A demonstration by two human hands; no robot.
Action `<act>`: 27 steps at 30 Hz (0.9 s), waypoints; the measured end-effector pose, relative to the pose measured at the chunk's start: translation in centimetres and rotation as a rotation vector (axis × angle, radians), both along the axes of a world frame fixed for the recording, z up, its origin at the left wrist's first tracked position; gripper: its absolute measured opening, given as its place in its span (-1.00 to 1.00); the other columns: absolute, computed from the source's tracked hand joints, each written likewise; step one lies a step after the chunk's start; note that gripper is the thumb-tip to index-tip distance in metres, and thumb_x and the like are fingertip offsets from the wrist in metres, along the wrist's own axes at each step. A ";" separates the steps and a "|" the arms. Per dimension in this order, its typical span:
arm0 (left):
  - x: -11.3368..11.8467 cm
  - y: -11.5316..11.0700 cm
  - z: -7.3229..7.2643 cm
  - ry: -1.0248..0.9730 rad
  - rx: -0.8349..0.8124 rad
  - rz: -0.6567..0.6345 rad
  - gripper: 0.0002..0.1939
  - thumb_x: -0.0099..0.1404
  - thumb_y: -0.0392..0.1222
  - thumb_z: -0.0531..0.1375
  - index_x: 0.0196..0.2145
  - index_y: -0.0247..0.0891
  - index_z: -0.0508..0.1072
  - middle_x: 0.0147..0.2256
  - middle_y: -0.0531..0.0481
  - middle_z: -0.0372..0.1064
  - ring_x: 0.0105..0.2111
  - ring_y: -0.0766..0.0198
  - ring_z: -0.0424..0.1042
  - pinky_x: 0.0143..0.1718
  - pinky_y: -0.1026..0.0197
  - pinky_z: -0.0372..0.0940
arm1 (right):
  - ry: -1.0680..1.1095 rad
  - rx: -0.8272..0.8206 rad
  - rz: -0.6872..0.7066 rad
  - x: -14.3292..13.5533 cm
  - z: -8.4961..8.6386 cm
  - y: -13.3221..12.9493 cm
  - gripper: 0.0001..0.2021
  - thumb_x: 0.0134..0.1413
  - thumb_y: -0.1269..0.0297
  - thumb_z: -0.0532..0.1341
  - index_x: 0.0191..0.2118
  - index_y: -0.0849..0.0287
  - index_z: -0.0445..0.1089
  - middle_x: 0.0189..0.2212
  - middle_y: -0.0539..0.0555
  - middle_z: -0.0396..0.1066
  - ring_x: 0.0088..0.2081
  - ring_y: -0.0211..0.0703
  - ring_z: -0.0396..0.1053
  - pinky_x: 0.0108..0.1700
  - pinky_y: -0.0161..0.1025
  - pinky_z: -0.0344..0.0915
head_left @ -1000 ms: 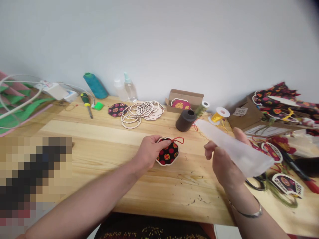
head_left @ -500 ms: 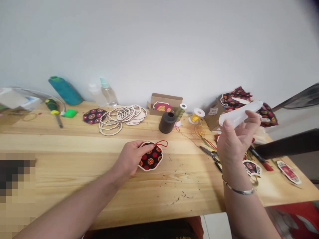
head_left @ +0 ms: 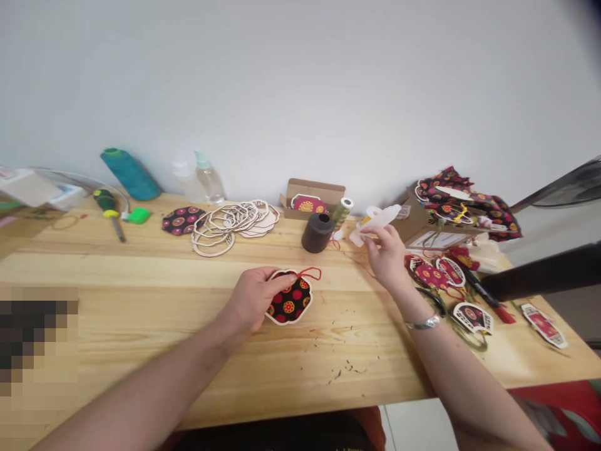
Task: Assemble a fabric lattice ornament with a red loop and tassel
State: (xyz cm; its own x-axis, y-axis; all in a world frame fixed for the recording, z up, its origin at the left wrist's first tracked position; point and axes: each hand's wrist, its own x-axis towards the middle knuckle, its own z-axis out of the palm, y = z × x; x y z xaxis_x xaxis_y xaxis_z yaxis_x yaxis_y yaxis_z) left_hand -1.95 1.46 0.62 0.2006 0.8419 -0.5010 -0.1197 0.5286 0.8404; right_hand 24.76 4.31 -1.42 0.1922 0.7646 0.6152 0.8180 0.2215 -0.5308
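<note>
My left hand grips a scalloped fabric pendant with a pale rim, thumb on its front, just over the table. The fabric is black with red and orange round motifs. From its top edge sticks out a red cord loop. Farther right, my right hand has its fingers closed on a translucent white plastic bottle, which lies aslant in front of the yellow thread spool and partly covers it. Left of that hand stand a black thread cone and a green thread spool.
Pale wooden frames lie in an overlapping pile beside patterned fabric. A cardboard box heaped with fabric stands at the right, with finished pendants before it. A black post juts in. Screwdriver and teal cone lie left.
My right hand has moved left and slightly down with the white bottle, from before the cardboard box to the yellow spool. My left hand keeps hold of the pendant.
</note>
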 end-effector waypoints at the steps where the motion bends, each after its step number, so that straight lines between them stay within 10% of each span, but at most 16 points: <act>1: 0.0 0.0 0.0 -0.005 0.004 0.000 -0.76 -0.16 -0.11 0.37 -0.56 -0.32 0.49 -0.60 -0.01 0.48 -0.61 0.22 0.45 -0.57 0.25 0.32 | -0.041 -0.006 -0.001 -0.1 -0.3 0.3 -0.83 0.04 0.35 0.13 -0.32 0.14 0.47 -0.36 0.08 0.31 -0.34 -0.14 0.32 -0.28 -0.17 0.36; 8: -0.1 -0.1 -0.2 -0.059 0.003 0.000 -0.78 -0.14 -0.14 0.38 -0.56 -0.33 0.49 -0.58 -0.05 0.50 -0.56 0.19 0.48 -0.50 0.21 0.35 | -0.151 -0.069 0.003 0.0 -1.7 1.3 -0.71 0.06 0.41 0.07 -0.19 0.19 0.52 -0.30 0.16 0.39 -0.33 -0.10 0.35 -0.26 -0.12 0.33; 14: -0.2 0.0 -0.3 -0.079 -0.015 -0.001 -0.76 -0.15 -0.15 0.39 -0.53 -0.36 0.50 -0.57 -0.07 0.50 -0.55 0.17 0.48 -0.49 0.20 0.36 | -0.310 -0.017 -0.052 -2.1 1.0 -2.3 -0.75 0.09 0.37 0.13 -0.14 0.15 0.50 -0.07 0.25 0.37 -0.15 0.03 0.37 -0.11 0.03 0.32; 20: -0.2 0.1 -0.3 -0.121 -0.050 -0.009 -0.73 -0.14 -0.16 0.41 -0.48 -0.39 0.53 -0.51 -0.11 0.53 -0.53 0.20 0.49 -0.44 0.21 0.37 | -0.182 0.139 0.214 -7.5 3.4 -5.2 -0.86 0.13 0.41 0.16 -0.25 0.14 0.47 -0.30 0.12 0.43 -0.25 -0.11 0.35 -0.19 -0.10 0.32; 27: -0.3 0.3 0.0 -0.196 -0.078 -0.001 -0.74 -0.16 -0.20 0.43 -0.50 -0.40 0.54 -0.50 -0.11 0.53 -0.51 0.23 0.49 -0.40 0.23 0.36 | -0.059 0.225 0.328 -9.4 1.4 -5.4 -0.78 0.10 0.49 0.17 -0.16 0.09 0.43 -0.27 0.10 0.41 -0.19 -0.09 0.33 -0.14 -0.06 0.31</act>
